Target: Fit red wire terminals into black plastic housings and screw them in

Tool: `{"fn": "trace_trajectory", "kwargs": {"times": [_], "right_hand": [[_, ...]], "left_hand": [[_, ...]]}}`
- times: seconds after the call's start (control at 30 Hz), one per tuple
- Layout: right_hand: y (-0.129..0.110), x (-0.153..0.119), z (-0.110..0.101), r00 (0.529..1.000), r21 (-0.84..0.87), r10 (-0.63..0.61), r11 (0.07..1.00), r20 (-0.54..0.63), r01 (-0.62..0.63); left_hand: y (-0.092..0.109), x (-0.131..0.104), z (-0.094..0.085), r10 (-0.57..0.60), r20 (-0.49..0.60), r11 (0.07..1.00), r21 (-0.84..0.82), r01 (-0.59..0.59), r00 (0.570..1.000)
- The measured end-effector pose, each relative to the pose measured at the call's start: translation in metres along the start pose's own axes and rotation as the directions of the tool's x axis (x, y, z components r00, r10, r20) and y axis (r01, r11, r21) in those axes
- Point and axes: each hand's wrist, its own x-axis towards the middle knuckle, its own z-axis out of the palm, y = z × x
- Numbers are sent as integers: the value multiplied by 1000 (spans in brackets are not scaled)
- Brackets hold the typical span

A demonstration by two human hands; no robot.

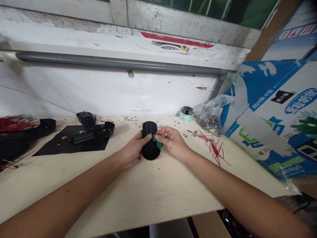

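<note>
Green board is pinched by fingers of the right hand at the right edge of a black case, which fingers of the left hand grip at the bench; red wires lie farther right.

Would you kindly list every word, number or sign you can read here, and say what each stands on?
"20": the blue-and-white box, lower part.
"02": same box, farther right; what follows is unclear.
"中国": same box, blue band; the characters before it are unclear.
Too blurred to read: the box's black label, blue oval and green lettering.
Too small: the red signs above and the pale green roll's markings.
</note>
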Motion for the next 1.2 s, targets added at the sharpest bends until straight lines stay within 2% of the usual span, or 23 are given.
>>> {"fn": "trace_trajectory", "kwargs": {"times": [0.17,0.33,0.53,0.97,1.07,1.2], "right_hand": [[0,-1,1,1000,-50,3,999,-4,-3],[1,0,1,1000,-62,3,998,-13,-4],[4,2,0,1000,-30,18,999,-12,-18],[3,0,2,1000,-52,20,998,-16,-21],[3,1,0,999,-6,33,999,-37,-33],[-3,5,-10,992,152,56,988,-116,-38]], "left_hand": [[1,0,2,-14,-38,1000,5,15,999],[1,0,2,-33,-33,999,-19,32,999],[0,1,-2,-35,28,999,-21,35,999],[2,0,0,-64,17,998,-12,64,998],[2,0,-1,-48,-3,998,-30,48,999],[5,-2,-3,-57,-10,998,-32,57,998]]}}
